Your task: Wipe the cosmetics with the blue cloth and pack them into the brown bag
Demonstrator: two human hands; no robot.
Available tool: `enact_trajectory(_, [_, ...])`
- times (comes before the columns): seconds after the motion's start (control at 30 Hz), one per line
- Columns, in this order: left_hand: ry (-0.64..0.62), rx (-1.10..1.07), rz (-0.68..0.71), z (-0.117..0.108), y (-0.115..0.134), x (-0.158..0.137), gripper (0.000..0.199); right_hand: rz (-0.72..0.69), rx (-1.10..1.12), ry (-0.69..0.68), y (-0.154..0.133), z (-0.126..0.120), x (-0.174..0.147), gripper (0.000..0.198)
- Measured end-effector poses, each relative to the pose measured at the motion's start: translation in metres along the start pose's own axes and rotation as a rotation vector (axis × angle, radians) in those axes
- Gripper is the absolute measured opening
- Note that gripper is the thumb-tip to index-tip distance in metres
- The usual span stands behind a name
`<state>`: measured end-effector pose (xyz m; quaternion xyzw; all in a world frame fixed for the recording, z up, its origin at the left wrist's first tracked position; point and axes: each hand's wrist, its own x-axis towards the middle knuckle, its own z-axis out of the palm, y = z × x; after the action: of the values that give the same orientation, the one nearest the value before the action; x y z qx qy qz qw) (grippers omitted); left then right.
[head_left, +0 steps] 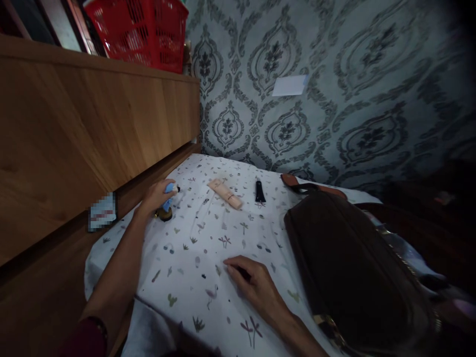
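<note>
At the left side of the patterned white cloth, my left hand (155, 195) is closed around a small light-blue item (168, 196) with a white and black end; its exact kind is hard to make out. A dark round piece with a gold-coloured edge (165, 214) sits just below it, and whether the two are joined is unclear. My right hand (255, 285) rests low over the cloth's middle, loosely curved, thumb and forefinger slightly apart, with nothing visible in it. Beyond the hands lie a beige squeeze tube (225, 194) and a small black tube (259, 192).
A large dark brown bag (342, 267) with a tan strap (293, 181) takes up the right side. Along the left runs a wooden cabinet (100, 114), with a red plastic basket (148, 34) on top. Patterned wallpaper (286, 129) covers the wall behind.
</note>
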<state>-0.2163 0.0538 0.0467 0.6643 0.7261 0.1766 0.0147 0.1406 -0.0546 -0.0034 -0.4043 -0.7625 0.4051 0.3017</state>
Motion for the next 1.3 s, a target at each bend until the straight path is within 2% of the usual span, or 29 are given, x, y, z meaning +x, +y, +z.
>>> enact_trajectory(0.07, [-0.066, -0.016, 0.095, 0.006, 0.008, 0.0, 0.044, 0.011, 0.006, -0.005, 0.0, 0.0, 0.0, 0.028])
enact_trajectory(0.17, [-0.131, -0.023, 0.16, 0.017, 0.015, 0.001, 0.049, 0.018, 0.023, -0.006, 0.0, 0.0, 0.0, 0.027])
enact_trajectory(0.4, [-0.171, -0.166, 0.267, 0.022, 0.032, 0.002, 0.048, 0.008, 0.017, -0.019, -0.002, -0.001, 0.0, 0.028])
enact_trajectory(0.5, [-0.133, -0.233, 0.273, 0.014, 0.034, 0.003, 0.045, 0.004, 0.003, -0.02, -0.002, -0.001, 0.0, 0.029])
enact_trajectory(0.63, [0.048, -0.298, 0.141, -0.008, 0.015, 0.0, 0.045, 0.001, -0.003, -0.021, -0.002, -0.001, -0.001, 0.028])
enact_trajectory(0.67, [0.06, -0.292, 0.112, -0.013, 0.009, -0.002, 0.045, -0.001, -0.001, -0.022, -0.002, -0.001, -0.001, 0.029])
enact_trajectory(0.7, [0.036, -0.265, 0.093, -0.018, 0.004, -0.005, 0.045, -0.001, 0.002, -0.023, -0.002, -0.001, -0.001, 0.029])
enact_trajectory(0.77, [-0.115, -0.132, 0.071, -0.024, -0.001, -0.012, 0.044, 0.005, 0.007, -0.024, -0.003, -0.001, -0.001, 0.028])
enact_trajectory(0.83, [-0.296, 0.061, 0.036, -0.026, 0.004, -0.02, 0.042, 0.008, 0.009, -0.021, -0.002, -0.002, -0.001, 0.026])
enact_trajectory(0.9, [-0.401, 0.209, -0.003, -0.025, 0.014, -0.025, 0.04, 0.013, 0.005, -0.022, -0.002, -0.002, 0.0, 0.026])
enact_trajectory(1.13, [-0.49, 0.357, -0.053, -0.025, 0.042, -0.032, 0.028, 0.007, 0.006, -0.03, -0.003, -0.002, -0.001, 0.024])
enact_trajectory(1.23, [-0.539, 0.335, 0.015, -0.025, 0.056, -0.04, 0.03, -0.002, 0.007, -0.035, -0.003, -0.002, -0.001, 0.024])
enact_trajectory(1.3, [-0.565, 0.29, 0.117, -0.023, 0.073, -0.049, 0.033, -0.008, 0.003, -0.034, -0.002, -0.001, -0.001, 0.023])
